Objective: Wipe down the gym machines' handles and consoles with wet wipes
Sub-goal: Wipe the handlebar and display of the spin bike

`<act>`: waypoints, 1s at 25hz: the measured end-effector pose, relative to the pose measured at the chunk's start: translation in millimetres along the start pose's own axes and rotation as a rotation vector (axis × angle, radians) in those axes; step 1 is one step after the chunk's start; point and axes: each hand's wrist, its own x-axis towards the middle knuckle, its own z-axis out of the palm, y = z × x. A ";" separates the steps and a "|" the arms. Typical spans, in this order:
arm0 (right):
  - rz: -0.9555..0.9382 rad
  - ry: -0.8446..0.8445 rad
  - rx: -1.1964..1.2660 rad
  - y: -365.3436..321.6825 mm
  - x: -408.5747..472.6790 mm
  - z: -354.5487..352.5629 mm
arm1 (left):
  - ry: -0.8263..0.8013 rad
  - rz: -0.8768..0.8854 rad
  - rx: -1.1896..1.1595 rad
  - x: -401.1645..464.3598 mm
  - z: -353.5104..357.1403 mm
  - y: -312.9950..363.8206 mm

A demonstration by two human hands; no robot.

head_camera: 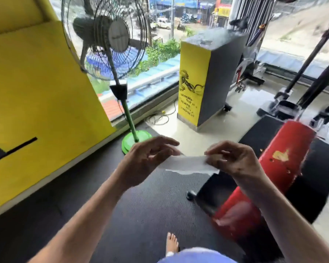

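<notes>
1. Wipe (188,165) stretched between both hands at 6 o'clock – left hand (148,158) and right hand (234,158) each pinch an end.
2. Step, I judge: unfolding it, before any wiping.
3. Next calls for reaching a handle – machines (285,103) stand at 2 o'clock.

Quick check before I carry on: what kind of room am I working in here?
Most likely a gym: a red padded bench on black rubber flooring, an exercise bike by the window, and a yellow pillar painted with a workout slogan.
</notes>
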 end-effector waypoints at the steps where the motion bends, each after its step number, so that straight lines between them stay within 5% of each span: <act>1: -0.020 -0.012 -0.002 -0.4 29.5 0.1 | 0.034 -0.003 0.000 31.1 -9.5 -7.7; 5: 0.038 -0.072 -0.150 4.1 126.6 -13.3 | 0.028 -0.049 -0.061 129.6 -46.8 -39.8; 14: 0.147 -0.103 -0.323 6.5 336.9 -61.0 | -0.522 -0.257 -0.332 359.6 -108.8 -119.4; 18: 0.168 0.023 -0.300 -13.9 399.1 -94.4 | -0.736 -0.200 -0.318 460.3 -95.4 -124.8; 25: 0.148 0.383 -0.185 4.7 447.0 -190.9 | -0.788 -0.111 -0.208 601.4 -30.2 -132.3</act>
